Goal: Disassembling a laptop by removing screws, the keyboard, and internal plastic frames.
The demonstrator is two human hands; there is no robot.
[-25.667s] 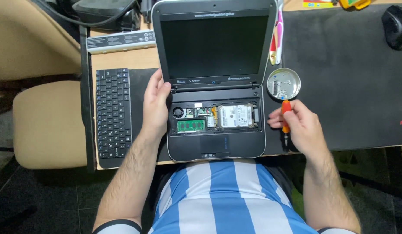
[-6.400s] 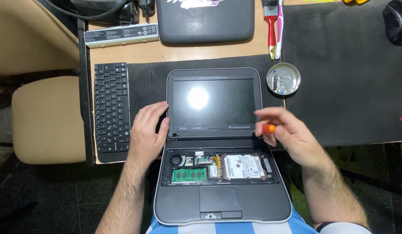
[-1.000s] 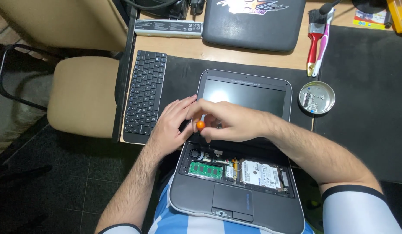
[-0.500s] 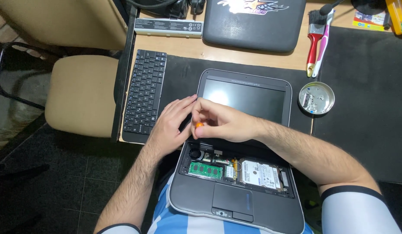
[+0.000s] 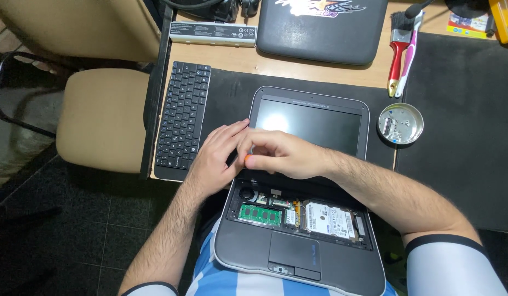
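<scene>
A small grey laptop [image 5: 308, 181] lies open half on my lap, half on the desk, its keyboard removed so the circuit board, green memory stick [image 5: 259, 215] and hard drive [image 5: 329, 219] show. My left hand [image 5: 216, 159] rests flat at the laptop's left hinge corner, fingers spread. Reaching across the body, my right hand [image 5: 281, 155] grips an orange-handled screwdriver [image 5: 247, 160], its tip hidden at the left hinge area beside my left hand.
The detached black keyboard [image 5: 181, 118] lies left of the laptop on a black mat [image 5: 456, 137]. A round metal dish [image 5: 400, 123] sits to the right, with a red brush [image 5: 399, 60] behind it. A second closed laptop [image 5: 319, 30] and a battery [image 5: 213, 34] lie at the back. A tan chair [image 5: 100, 118] stands left.
My right hand has shifted slightly left and down with the screwdriver, closer against my left hand. The laptop has not moved.
</scene>
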